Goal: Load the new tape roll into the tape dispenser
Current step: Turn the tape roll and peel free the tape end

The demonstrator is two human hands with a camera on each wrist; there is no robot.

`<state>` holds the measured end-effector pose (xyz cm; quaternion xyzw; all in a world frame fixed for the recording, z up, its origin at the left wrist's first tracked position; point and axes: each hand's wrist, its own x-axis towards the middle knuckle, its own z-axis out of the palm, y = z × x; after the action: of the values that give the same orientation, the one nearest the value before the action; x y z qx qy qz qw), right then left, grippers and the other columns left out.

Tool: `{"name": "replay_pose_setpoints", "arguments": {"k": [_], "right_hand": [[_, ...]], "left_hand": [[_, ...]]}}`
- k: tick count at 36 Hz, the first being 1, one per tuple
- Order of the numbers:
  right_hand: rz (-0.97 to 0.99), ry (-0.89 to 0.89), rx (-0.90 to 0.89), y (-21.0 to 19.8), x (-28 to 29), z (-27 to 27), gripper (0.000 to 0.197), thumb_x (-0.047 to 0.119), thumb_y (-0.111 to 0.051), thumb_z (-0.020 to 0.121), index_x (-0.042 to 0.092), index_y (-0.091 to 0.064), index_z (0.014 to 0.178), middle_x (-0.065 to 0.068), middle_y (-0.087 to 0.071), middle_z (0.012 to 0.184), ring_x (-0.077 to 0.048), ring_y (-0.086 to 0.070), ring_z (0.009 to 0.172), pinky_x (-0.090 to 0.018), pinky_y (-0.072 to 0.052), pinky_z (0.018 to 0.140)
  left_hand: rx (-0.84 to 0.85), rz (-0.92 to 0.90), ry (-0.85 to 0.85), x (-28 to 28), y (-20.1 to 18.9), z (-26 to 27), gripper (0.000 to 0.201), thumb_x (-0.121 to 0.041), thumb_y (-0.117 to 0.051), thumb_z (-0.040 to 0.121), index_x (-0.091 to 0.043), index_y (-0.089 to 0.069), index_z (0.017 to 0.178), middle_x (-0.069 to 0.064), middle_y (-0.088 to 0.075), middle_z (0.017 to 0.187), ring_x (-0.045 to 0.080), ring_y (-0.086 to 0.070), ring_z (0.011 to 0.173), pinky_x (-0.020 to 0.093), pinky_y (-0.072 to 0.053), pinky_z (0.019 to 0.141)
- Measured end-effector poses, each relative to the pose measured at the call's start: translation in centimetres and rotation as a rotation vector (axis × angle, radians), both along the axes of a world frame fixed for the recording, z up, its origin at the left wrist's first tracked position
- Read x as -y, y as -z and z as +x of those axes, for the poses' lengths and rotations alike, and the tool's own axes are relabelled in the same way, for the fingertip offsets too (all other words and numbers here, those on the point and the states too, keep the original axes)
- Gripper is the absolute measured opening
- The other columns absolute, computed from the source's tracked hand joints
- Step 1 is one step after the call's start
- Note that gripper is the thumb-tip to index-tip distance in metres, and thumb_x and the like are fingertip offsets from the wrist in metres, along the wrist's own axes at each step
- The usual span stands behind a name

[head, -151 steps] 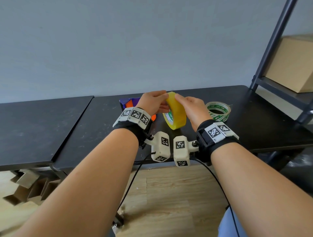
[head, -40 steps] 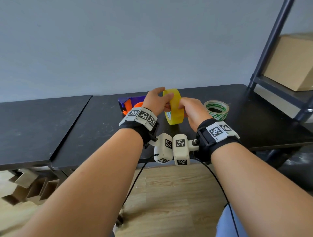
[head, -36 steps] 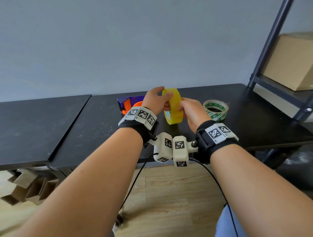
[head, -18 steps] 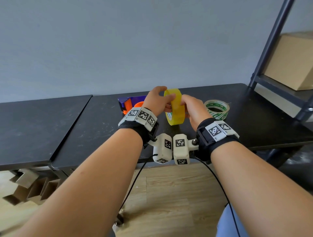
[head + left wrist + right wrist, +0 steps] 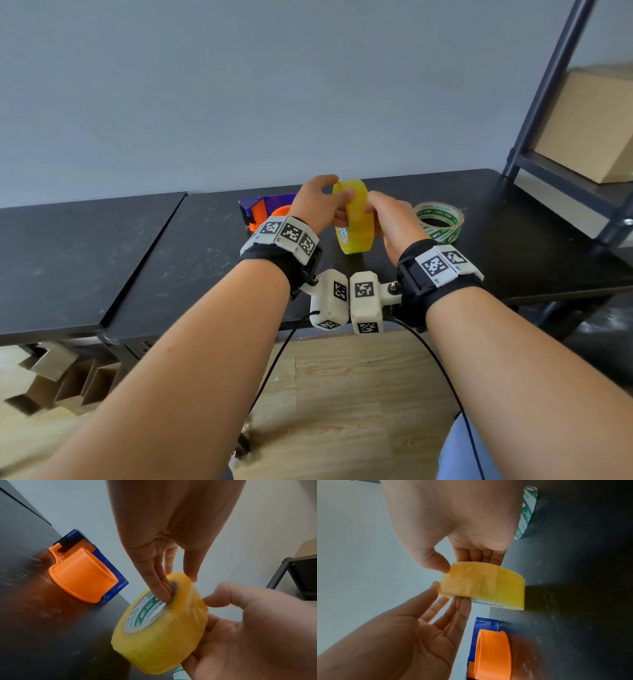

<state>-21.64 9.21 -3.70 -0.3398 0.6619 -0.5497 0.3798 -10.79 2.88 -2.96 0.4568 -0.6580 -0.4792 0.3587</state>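
Head view: yellow tape roll (image 5: pixel 354 219) held on edge above the black counter (image 5: pixel 191 246), between left hand (image 5: pixel 318 205) and right hand (image 5: pixel 390 222); blue-and-orange tape dispenser (image 5: pixel 263 210) lying on the counter just left of and behind the left hand; green-printed tape roll (image 5: pixel 439 219) flat on the counter to the right, untouched; cardboard box (image 5: pixel 596 126) on the shelf beyond. Left wrist view: left grip narrow, fingertips (image 5: pixel 163 593) hooked into the roll's core with the thumb over the outer rim; right hand cupping the roll from below and the far side, thumb just off the tape face. Dispenser's orange hub (image 5: pixel 82 574) bare, well clear of the roll. Right wrist view: right grip closed round the roll's far rim, thumb at the near edge; left fingers straight against the roll's flat side. Probably hunting the free tape end: best to turn the roll slowly, nail along the surface, before seating it. Then core squarely over the orange hub, sticky side facing the cutter.
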Motion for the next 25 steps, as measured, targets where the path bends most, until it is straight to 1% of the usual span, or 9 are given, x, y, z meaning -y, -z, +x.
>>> {"name": "replay_pose_setpoints", "arguments": {"k": [1, 3, 6, 9, 11, 13, 18, 21, 25], "right_hand": [[0.005, 0.006, -0.002, 0.03, 0.06, -0.01, 0.005, 0.02, -0.056, 0.074, 0.015, -0.055, 0.074, -0.023, -0.064, 0.11, -0.028, -0.058, 0.091, -0.047, -0.049, 0.092], [0.006, 0.01, 0.002, 0.05, 0.14, 0.03, 0.005, 0.017, -0.055, 0.074, 0.014, -0.052, 0.071, -0.02, -0.061, 0.096, -0.027, -0.055, 0.087, -0.041, -0.048, 0.082], [-0.01, 0.001, -0.004, 0.26, 0.16, 0.04, 0.008, 0.017, -0.053, 0.065, 0.013, -0.046, 0.063, -0.011, -0.05, 0.078, -0.026, -0.05, 0.077, -0.039, -0.04, 0.071], [-0.019, -0.009, -0.009, 0.47, 0.1, -0.09, 0.009, 0.018, -0.054, 0.068, 0.012, -0.05, 0.064, -0.01, -0.053, 0.077, -0.025, -0.053, 0.075, -0.038, -0.044, 0.072], [-0.036, -0.012, 0.025, 0.56, 0.1, -0.23, 0.01, 0.02, -0.055, 0.074, 0.012, -0.055, 0.069, -0.009, -0.06, 0.077, -0.024, -0.059, 0.075, -0.037, -0.049, 0.075], [-0.047, -0.013, 0.045, 0.64, 0.2, -0.35, 0.012, 0.023, -0.055, 0.079, 0.012, -0.059, 0.076, -0.009, -0.064, 0.082, -0.023, -0.063, 0.078, -0.038, -0.052, 0.08], [-0.041, 0.015, 0.037, 0.51, 0.29, -0.29, 0.022, 0.025, -0.053, 0.065, 0.01, -0.057, 0.081, -0.013, -0.06, 0.087, -0.026, -0.059, 0.081, -0.043, -0.051, 0.083], [-0.04, 0.014, 0.044, 0.56, 0.35, -0.25, 0.022, 0.025, -0.052, 0.058, 0.011, -0.053, 0.075, -0.012, -0.054, 0.08, -0.027, -0.054, 0.076, -0.041, -0.045, 0.073], [-0.033, 0.011, 0.049, 0.54, 0.41, -0.22, 0.013, 0.021, -0.051, 0.057, 0.013, -0.046, 0.065, -0.01, -0.049, 0.074, -0.026, -0.049, 0.074, -0.041, -0.04, 0.07]], "left_hand": [[0.003, 0.001, -0.001, 0.02, -0.01, 0.04, 0.055, -0.023, -0.063, 0.092, -0.015, -0.041, 0.141, 0.019, -0.069, 0.102, 0.026, -0.07, 0.08, 0.046, -0.058, 0.085], [0.0, 0.002, -0.002, -0.01, -0.02, 0.12, 0.054, -0.023, -0.063, 0.092, -0.014, -0.041, 0.141, 0.02, -0.069, 0.103, 0.027, -0.07, 0.081, 0.046, -0.058, 0.085], [-0.013, 0.003, -0.004, -0.07, -0.02, 0.2, 0.054, -0.022, -0.062, 0.092, -0.012, -0.041, 0.141, 0.022, -0.068, 0.106, 0.027, -0.068, 0.08, 0.047, -0.057, 0.086], [-0.009, -0.001, -0.005, -0.08, -0.06, 0.19, 0.054, -0.022, -0.062, 0.093, -0.013, -0.042, 0.142, 0.022, -0.068, 0.106, 0.028, -0.069, 0.081, 0.047, -0.057, 0.086], [-0.002, -0.006, -0.005, -0.1, -0.04, 0.16, 0.054, -0.023, -0.062, 0.093, -0.013, -0.042, 0.142, 0.02, -0.07, 0.104, 0.03, -0.071, 0.085, 0.045, -0.058, 0.086], [0.0, -0.01, -0.003, -0.17, -0.01, 0.07, 0.055, -0.023, -0.062, 0.093, -0.013, -0.042, 0.142, 0.019, -0.07, 0.102, 0.028, -0.071, 0.084, 0.045, -0.058, 0.085], [-0.011, -0.005, -0.001, -0.22, -0.03, -0.05, 0.055, -0.022, -0.063, 0.092, -0.012, -0.041, 0.142, 0.017, -0.068, 0.096, 0.026, -0.068, 0.079, 0.047, -0.058, 0.086], [-0.016, 0.004, 0.002, -0.22, -0.05, 0.05, 0.056, -0.022, -0.063, 0.092, -0.013, -0.041, 0.142, 0.019, -0.068, 0.098, 0.027, -0.069, 0.08, 0.047, -0.057, 0.086], [-0.023, 0.008, -0.006, -0.23, -0.04, 0.12, 0.056, -0.022, -0.063, 0.092, -0.013, -0.041, 0.142, 0.019, -0.068, 0.099, 0.028, -0.069, 0.08, 0.048, -0.057, 0.086]]}}
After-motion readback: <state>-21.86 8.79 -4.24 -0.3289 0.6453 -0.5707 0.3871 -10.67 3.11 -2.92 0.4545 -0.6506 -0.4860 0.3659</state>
